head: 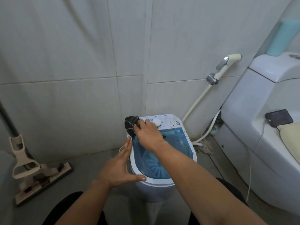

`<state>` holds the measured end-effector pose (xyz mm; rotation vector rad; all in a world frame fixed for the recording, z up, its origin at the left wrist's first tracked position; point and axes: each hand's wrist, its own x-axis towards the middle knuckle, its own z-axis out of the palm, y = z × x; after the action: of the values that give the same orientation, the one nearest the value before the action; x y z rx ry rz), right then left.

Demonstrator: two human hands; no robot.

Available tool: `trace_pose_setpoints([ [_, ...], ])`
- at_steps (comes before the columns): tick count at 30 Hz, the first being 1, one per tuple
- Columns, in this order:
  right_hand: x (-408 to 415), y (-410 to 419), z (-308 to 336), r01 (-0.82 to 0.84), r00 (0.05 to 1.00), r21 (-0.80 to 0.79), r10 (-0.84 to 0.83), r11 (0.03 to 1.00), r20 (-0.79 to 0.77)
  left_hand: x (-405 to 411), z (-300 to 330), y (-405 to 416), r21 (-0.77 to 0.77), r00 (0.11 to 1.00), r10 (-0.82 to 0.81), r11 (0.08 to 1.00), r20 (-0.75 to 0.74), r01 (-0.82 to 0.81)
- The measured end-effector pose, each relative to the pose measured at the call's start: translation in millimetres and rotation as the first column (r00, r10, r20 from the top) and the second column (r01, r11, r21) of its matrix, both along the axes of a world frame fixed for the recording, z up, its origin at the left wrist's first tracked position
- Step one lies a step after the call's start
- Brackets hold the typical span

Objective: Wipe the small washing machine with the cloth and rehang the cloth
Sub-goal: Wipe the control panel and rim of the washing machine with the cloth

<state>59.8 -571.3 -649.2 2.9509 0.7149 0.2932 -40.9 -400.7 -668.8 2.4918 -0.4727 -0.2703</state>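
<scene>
A small white washing machine (172, 186) with a blue see-through lid (175, 140) stands on the floor in the wall corner. My right hand (148, 133) presses a dark striped cloth (130, 125) against the machine's back left corner, beside the white control dial (156, 122). My left hand (120, 169) lies flat against the machine's left side with its fingers spread, the thumb resting on the front rim. It holds nothing.
A toilet (253, 127) stands close on the right with a dark wallet-like object (279, 117) on it. A bidet sprayer (227, 65) and its hose hang on the wall behind. A flat mop (40, 177) leans at the left. Tiled walls close in behind.
</scene>
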Motion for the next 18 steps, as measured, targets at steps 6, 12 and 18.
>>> trace_pose_setpoints([
  [6,37,3,30,0.221,0.972,-0.021,-0.222,0.975,-0.073,-1,2,0,0.029,1.000,0.008,1.000,-0.018,-0.008],
  [12,11,28,16,0.112,0.992,-0.007,-0.113,0.994,-0.053,-1,4,-2,0.020,1.000,0.012,1.000,-0.006,-0.012],
  [18,13,26,16,-0.074,0.996,-0.095,0.069,0.993,-0.048,-1,5,-3,0.034,1.000,0.002,0.999,0.006,-0.002],
])
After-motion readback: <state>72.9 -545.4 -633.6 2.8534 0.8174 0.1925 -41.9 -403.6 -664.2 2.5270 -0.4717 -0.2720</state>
